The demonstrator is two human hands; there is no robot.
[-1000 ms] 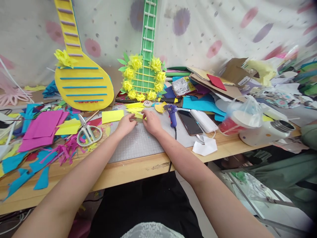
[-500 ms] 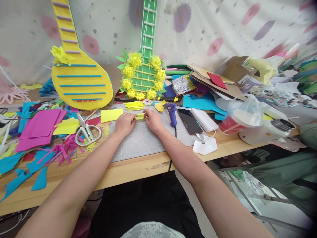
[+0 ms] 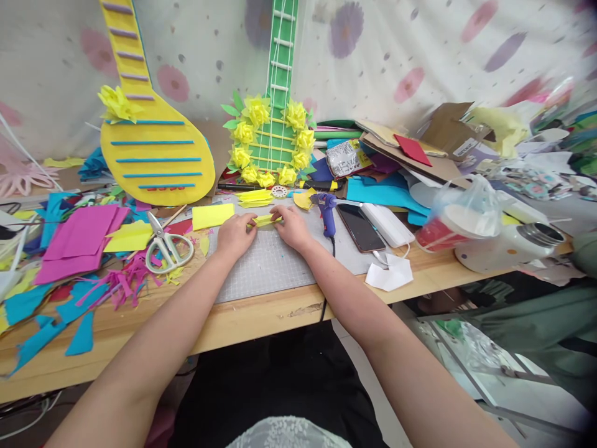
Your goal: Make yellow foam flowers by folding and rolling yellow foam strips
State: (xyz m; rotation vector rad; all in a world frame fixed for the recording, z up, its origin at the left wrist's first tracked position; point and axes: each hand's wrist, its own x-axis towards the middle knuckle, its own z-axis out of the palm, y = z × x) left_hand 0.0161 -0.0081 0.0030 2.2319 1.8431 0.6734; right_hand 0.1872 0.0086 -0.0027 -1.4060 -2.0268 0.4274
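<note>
Holding a yellow strip (image 3: 267, 219) low over the far part of the mat (image 3: 263, 267), with the left hand (image 3: 236, 235) at its nine o'clock end and the right hand (image 3: 293, 229) at its three o'clock end. Curled in and nearly closed, both of them, apparently pinching the paper; impossible to see how firmly, with the thumbs partly hidden. Could tear or crumple under an uneven pull, looking thin and narrow. Could also skew if let slip at one end.

Beware the gun (image 3: 326, 214) at three o'clock from the right hand, with its nozzle (image 3: 349, 203) reaching the far edge of the phone (image 3: 360, 227). Might drip there if hot; cannot tell. Also mind the cord (image 3: 333, 246), running toward six o'clock and passing under the right forearm (image 3: 354, 305): might snag in a backward sweep and drag the gun along.

At eleven o'clock from the strip, expect scatter among the yellow pieces (image 3: 254, 198) if brushed, and likewise for the disc (image 3: 280, 191) at one o'clock. At nine, just beside the left hand, risk nudging the yellow sheet (image 3: 212, 216) with a sideways knuckle.
</note>
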